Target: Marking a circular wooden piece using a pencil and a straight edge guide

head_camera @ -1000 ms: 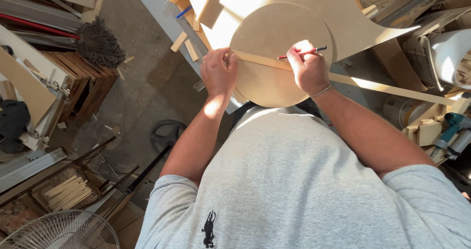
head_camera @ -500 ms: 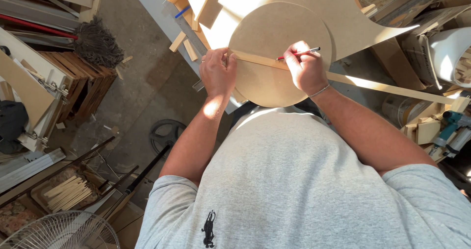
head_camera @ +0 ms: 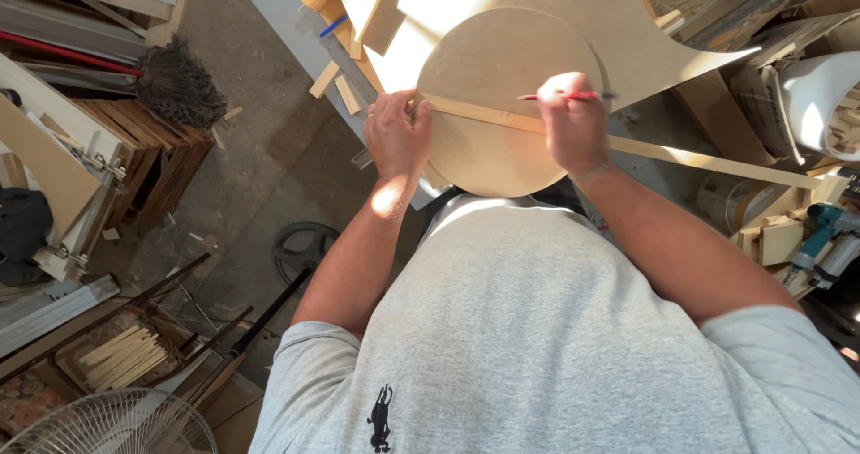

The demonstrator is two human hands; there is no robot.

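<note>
A round tan fibreboard disc (head_camera: 502, 60) lies on the workbench in front of me. Across it runs a long thin wooden strip (head_camera: 708, 157), reaching far out to the right. My left hand (head_camera: 397, 134) presses the strip's left end down at the disc's left edge. My right hand (head_camera: 573, 123) is shut on a red pencil (head_camera: 564, 97), its tip pointing right over the disc just above the strip.
A cut fibreboard sheet (head_camera: 663, 42) lies under the disc, with small wood offcuts (head_camera: 336, 82) at the bench's left. A broom head (head_camera: 179, 87) and stacked boards (head_camera: 125, 149) stand left, a fan (head_camera: 107, 427) below, a white bucket (head_camera: 820, 105) and a teal power drill (head_camera: 824, 230) at right.
My right hand has slid slightly left along the strip with the pencil. The left hand and the strip have stayed put.
</note>
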